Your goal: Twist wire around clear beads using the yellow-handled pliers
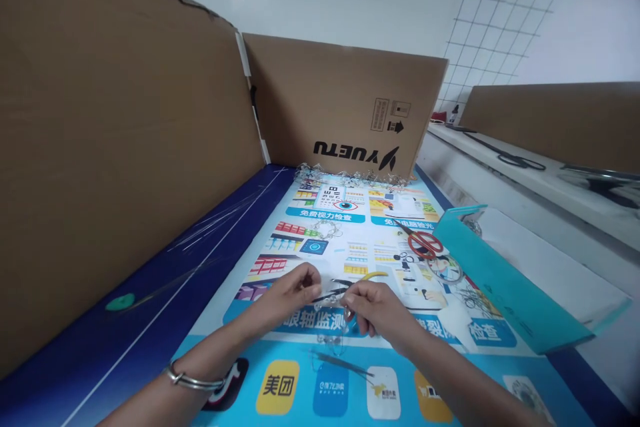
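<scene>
- Covering the tabletop, a printed mat (pixel 300 353) is showing bright panels, icons and lettering, with dark blue cloth (pixel 175 287) bordering its left side.
- Brown cardboard panels (pixel 125 113) are standing along the left and far edges; a wire grid (pixel 505 13) is hanging on the pale wall behind, and a white ledge (pixel 575 193) is running along the right.
- A clear beaded strand (pixel 331 339), glassy and looped, is trailing just below the right fingertips.
- The right hand (pixel 373 307) is gripping this strand with bent fingers.
- The left hand (pixel 297 287) is pressing thumb to curled fingers; whether fine thread is lying between them, I cannot tell.
- Pliers (pixel 375 275) with a curved yellow handle are lying by the right hand, slim grey tweezers (pixel 345 365) nearer the viewer.
- Red-handled scissors (pixel 425 244) are resting beside a teal box (pixel 515 293) with smooth, straight sides.
- A rounded metal bracelet (pixel 195 383) is circling the left wrist.
</scene>
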The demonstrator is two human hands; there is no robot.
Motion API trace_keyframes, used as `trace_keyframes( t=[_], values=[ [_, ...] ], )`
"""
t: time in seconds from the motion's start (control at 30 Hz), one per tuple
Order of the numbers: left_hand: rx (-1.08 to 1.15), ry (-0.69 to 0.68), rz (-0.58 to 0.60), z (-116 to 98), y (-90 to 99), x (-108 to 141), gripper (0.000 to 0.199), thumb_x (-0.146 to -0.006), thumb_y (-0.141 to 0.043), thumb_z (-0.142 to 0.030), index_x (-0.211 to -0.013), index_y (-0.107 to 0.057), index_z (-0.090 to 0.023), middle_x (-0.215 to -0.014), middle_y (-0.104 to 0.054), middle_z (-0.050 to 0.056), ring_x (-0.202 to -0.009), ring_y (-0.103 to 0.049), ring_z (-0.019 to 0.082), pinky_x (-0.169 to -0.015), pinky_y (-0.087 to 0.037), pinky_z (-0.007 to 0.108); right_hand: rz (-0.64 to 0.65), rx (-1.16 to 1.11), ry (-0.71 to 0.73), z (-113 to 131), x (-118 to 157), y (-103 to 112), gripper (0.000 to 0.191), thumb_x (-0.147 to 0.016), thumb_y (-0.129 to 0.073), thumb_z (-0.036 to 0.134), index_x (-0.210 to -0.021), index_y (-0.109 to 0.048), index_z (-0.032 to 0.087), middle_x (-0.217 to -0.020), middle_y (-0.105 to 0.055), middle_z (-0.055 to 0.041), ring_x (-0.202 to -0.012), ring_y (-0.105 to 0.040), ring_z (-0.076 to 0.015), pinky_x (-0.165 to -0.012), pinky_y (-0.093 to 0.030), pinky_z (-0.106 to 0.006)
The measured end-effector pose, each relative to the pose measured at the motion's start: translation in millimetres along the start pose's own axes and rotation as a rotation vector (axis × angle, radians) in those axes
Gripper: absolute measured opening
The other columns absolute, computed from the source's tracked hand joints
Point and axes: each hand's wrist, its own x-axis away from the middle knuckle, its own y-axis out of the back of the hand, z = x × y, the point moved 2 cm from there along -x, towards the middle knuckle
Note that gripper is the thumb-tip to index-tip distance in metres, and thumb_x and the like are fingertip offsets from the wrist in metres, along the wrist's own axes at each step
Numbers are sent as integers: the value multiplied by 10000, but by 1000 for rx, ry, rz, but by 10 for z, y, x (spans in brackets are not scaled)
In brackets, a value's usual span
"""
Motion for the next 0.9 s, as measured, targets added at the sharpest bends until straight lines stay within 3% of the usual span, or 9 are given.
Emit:
trace_keyframes(
  t=[0.1,0.27,0.43,0.67,0.9],
  values=[
    [130,-16,73,-89,-91,-3,266,-819,-520,-425,-864,-520,-163,-829,-539,14,-757,-472,140,-684,-381,251,25,22,5,26,9,-38,349,-776,-534,510,-755,-573,164,-502,-542,31,-385,-423,-67,-384,-322,-175],
    [317,71,213,-121,-212,-22,321,-811,-530,-461,-825,-541,-141,-765,-567,24,-696,-503,128,-678,-400,256,25,45,8,106,-28,-36,348,-768,-534,516,-728,-539,171,-400,-458,69,-347,-364,-61,-381,-307,-172],
    [401,155,188,-29,-175,-161,351,-790,-548,-488,-780,-532,-138,-710,-564,17,-609,-526,115,-594,-398,241,-8,45,14,173,-162,56,319,-762,-547,491,-731,-519,174,-467,-499,62,-365,-378,-52,-375,-282,-160],
    [340,246,303,52,-54,-376,306,-767,-599,-434,-839,-582,-137,-624,-544,-14,-565,-509,99,-526,-373,212,-11,46,12,148,-462,218,292,-748,-569,456,-697,-522,172,-526,-529,47,-388,-403,-53,-388,-314,-172],
    [300,258,197,150,22,-451,227,-763,-601,-367,-803,-578,-145,-626,-537,-27,-527,-484,84,-471,-354,194,-3,72,15,138,-687,217,223,-769,-560,396,-728,-540,178,-612,-554,32,-452,-443,-65,-445,-338,-189]
  ],
)
